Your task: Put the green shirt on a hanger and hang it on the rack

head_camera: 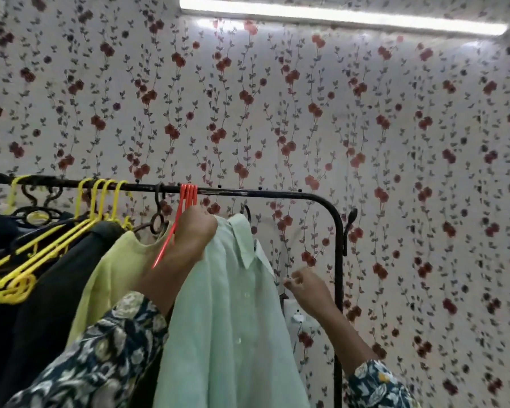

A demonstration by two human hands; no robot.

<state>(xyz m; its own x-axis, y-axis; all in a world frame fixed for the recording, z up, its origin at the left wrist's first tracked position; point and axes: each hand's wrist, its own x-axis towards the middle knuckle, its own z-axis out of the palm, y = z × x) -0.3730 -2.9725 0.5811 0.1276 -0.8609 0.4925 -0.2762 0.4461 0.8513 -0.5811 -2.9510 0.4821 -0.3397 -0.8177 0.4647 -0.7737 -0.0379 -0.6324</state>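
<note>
Green shirt point(230, 319): pale mint, collared and buttoned, hanging just below the rack rail point(248, 193), right of the orange hangers and left of the rail's bent corner.
Shirt's hanger: hidden under the collar; whether its hook is already over the rail I cannot tell, though a dark curved bit shows just under the rail behind the collar.
Left hand point(193, 231): clenched around the shirt's shoulder and hanger neck, directly under the rail, touching the orange hangers point(189, 195).
Right hand point(302, 285): below the rail near its upright post point(338, 260), fingers loosely curled and apart from the shirt; it appears to hold nothing.
Risk, hook: if the left hand lets go before the hook seats on the rail, the shirt likely drops.
Risk, tangle: the hand is pressed against the orange hangers, so pulling away could drag one along or off the rail.
Risk, slip: the smooth cloth may slide off one shoulder, since only one side is held.
Crowding: a yellow-green top point(115, 269), dark garments and yellow hangers point(100, 201) fill the rail further left.
Room: floral wallpaper point(306, 113) behind the rail, a tube light point(336, 17) high above it; no floor visible.
</note>
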